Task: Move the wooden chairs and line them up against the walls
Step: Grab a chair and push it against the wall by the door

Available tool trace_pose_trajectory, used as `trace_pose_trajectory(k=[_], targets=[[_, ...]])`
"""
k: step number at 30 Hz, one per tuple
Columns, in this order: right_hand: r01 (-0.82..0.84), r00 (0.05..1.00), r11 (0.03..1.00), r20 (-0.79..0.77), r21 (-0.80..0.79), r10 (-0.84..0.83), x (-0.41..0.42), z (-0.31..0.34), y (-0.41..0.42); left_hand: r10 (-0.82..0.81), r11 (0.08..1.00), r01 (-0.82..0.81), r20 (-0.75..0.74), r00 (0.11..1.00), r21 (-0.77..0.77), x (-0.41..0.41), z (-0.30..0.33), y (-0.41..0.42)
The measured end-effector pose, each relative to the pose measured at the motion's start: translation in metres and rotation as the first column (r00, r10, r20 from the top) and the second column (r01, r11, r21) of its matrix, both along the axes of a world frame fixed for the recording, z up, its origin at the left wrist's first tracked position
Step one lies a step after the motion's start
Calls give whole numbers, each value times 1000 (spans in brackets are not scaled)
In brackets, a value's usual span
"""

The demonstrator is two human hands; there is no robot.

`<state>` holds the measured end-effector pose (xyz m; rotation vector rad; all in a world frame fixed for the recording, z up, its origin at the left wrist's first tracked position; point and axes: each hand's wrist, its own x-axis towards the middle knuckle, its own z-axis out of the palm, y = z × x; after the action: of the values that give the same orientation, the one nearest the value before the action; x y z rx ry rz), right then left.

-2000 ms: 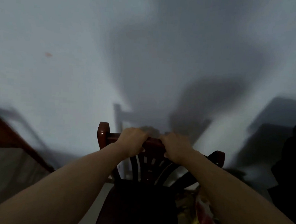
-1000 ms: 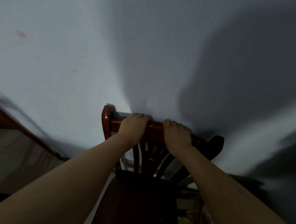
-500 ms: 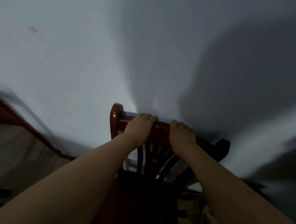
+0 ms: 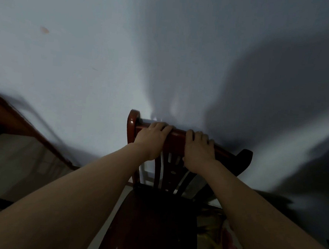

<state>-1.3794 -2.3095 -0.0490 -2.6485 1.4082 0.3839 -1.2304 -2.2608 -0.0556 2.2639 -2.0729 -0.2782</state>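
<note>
A dark reddish wooden chair (image 4: pixel 150 219) with a slatted back stands right in front of me, its back turned to a pale wall (image 4: pixel 86 62). The top rail looks pressed against or very close to the wall. My left hand (image 4: pixel 151 141) grips the top rail near its left post. My right hand (image 4: pixel 198 151) grips the same rail just to the right. Both forearms reach in from the bottom of the view. The chair's legs are hidden below the seat.
A brown wooden skirting or ledge (image 4: pixel 30 131) runs diagonally along the wall at the left, above a tiled floor (image 4: pixel 18 163). Something with a yellow and pink pattern (image 4: pixel 218 243) lies right of the seat. Dark shadows cover the wall's right side.
The chair has been pushed forward until its back meets the wall. Over the last second the view shifted slightly, so the chair sits a little further right. Both hands kept their grip.
</note>
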Motion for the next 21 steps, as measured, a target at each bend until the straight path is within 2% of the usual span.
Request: trace_pose_trajectory(k=[4,8,13,21], targets=[[-70,994,997,88,45,66,17,7,21,38,997,-42,64,997,67,10,10,21],[-136,981,988,149,72,124,43,17,44,106,992,-112,87,991,65,29,22,56],[-216,965,975,161,49,206,77,30,74,198,974,-211,142,970,82,62,35,105],[-378,915,925,164,32,368,160,45,170,387,916,-400,179,905,39,140,60,228]])
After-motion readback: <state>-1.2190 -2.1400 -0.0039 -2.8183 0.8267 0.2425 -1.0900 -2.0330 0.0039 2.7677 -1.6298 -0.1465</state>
